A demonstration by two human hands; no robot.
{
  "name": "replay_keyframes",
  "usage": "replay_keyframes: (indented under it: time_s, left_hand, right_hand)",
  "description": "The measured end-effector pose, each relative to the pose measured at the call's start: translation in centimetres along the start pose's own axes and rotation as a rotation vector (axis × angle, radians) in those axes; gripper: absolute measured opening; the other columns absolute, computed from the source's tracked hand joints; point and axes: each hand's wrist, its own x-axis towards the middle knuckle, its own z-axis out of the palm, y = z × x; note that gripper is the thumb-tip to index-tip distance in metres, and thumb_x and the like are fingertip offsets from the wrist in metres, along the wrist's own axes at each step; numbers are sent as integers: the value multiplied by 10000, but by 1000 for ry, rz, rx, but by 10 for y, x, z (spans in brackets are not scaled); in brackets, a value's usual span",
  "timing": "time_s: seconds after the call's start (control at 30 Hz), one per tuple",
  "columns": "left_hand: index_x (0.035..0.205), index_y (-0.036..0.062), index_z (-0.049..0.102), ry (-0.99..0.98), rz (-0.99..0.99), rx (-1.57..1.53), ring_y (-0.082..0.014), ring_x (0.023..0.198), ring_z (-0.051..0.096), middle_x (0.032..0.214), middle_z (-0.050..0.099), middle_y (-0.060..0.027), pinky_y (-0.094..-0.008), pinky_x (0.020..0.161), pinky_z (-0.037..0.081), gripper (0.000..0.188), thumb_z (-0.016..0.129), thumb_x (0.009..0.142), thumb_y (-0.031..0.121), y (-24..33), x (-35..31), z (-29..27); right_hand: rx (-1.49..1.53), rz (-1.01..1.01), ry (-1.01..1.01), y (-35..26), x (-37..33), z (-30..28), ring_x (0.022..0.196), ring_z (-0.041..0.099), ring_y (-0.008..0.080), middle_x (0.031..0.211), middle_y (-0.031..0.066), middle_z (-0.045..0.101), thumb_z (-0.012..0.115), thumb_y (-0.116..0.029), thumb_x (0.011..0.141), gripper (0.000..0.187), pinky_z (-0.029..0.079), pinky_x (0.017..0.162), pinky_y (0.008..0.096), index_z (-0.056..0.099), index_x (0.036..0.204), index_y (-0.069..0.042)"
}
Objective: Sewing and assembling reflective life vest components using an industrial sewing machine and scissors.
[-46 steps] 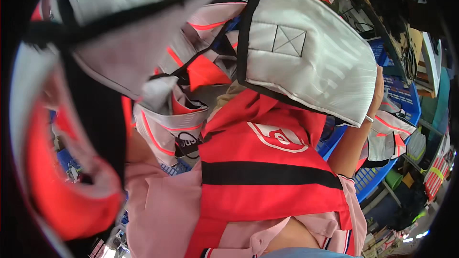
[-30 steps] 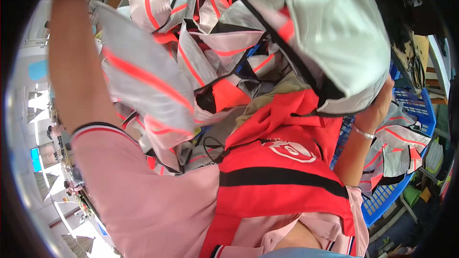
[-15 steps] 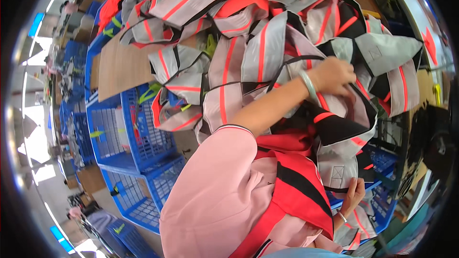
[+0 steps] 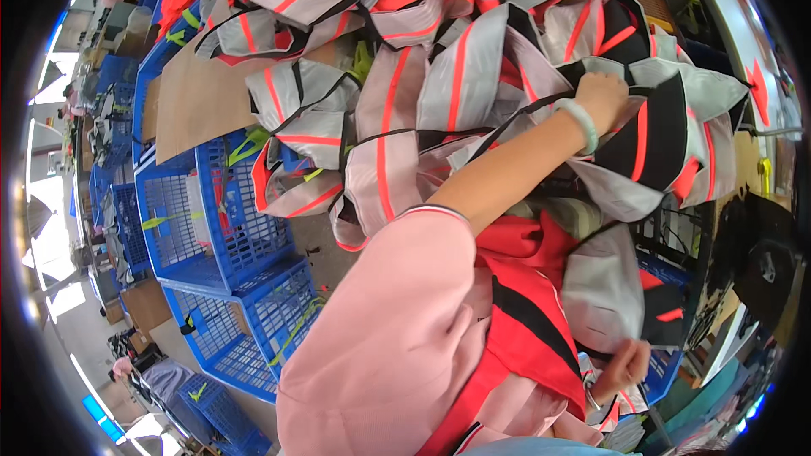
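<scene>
A big heap of grey fabric pieces (image 4: pixel 384 160) with bright orange stripes and black edging lies before me, strips looping over one another. My left hand (image 4: pixel 601 95) reaches across to the heap's right side, fingers closed on a grey fabric piece (image 4: pixel 688 84) with a black panel. Its fingertips are partly hidden. Lower right, my right hand (image 4: pixel 623 365) is curled just below a hanging grey fabric panel (image 4: pixel 601 291). Whatever may be in its fingers is hidden.
Blue plastic crates (image 4: pixel 253 228) stand stacked on the left, with a brown cardboard sheet (image 4: pixel 203 105) above them. A red apron (image 4: pixel 532 312) with a black band covers my front. Along the right edge runs a white-edged table (image 4: pixel 726 0).
My left hand has moved up, and a black panel with an orange stripe has turned up beside it. My right hand has dropped slightly from the grey panel's edge, which has swung round.
</scene>
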Motion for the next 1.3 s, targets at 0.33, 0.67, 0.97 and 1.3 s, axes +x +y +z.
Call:
replay_keyframes:
  time_s: [0.33, 0.67, 0.97, 1.3]
  left_hand:
    - [1157, 19, 559, -786, 555, -737, -387, 991, 598, 1108, 590, -221, -430, 879, 479, 607, 637, 819, 518, 158, -96, -16]
    - [1300, -36, 458, -1351, -24, -1055, -145, 1092, 559, 1197, 592, -94, -297, 943, 459, 541, 710, 869, 175, 179, -101, 23]
    - [1226, 15, 535, -1113, -52, -1317, -125, 1061, 576, 1181, 613, -57, -281, 932, 462, 369, 661, 879, 15, 199, -94, 19]
    - [1420, 17, 398, -1183, -471, -1787, -294, 1342, 415, 1446, 439, -144, -446, 1134, 284, 618, 478, 972, 436, 139, -92, 22]
  right_hand:
    - [-31, -389, -126, -65, 23, 46, 502, 418, 232, 547, 53, 420, 760, -86, 638, 248, 317, 479, 360, 514, 608, -78]
    - [87, -364, 87, -41, 1, 44, 534, 459, 158, 566, 1, 413, 761, -251, 760, 356, 369, 477, 302, 478, 580, -132]
    - [227, 1, 229, -8, -28, 25, 705, 597, 219, 757, 18, 631, 774, -234, 734, 165, 460, 645, 331, 670, 791, -119]
    - [1119, 772, 251, 64, -66, 51, 1242, 465, 174, 1334, 98, 518, 452, -403, 1008, 533, 354, 1041, 307, 433, 1396, -37]
